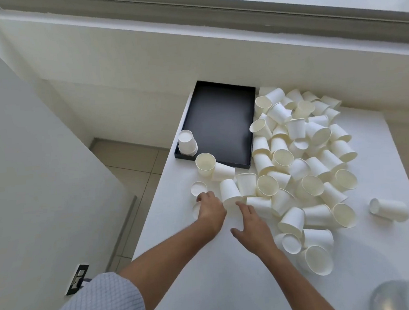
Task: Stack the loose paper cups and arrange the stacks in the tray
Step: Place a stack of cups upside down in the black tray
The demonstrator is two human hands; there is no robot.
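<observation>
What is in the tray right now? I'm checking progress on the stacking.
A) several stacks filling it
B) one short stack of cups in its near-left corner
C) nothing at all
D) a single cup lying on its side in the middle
B: the tray holds only one short upside-down stack in its near-left corner; the rest of its floor is bare.

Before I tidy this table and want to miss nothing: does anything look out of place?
Yes. One paper cup lies on its side alone at the table's right, apart from the main heap of cups. A short stack sits in the tray's near-left corner; the rest remains loose.
</observation>
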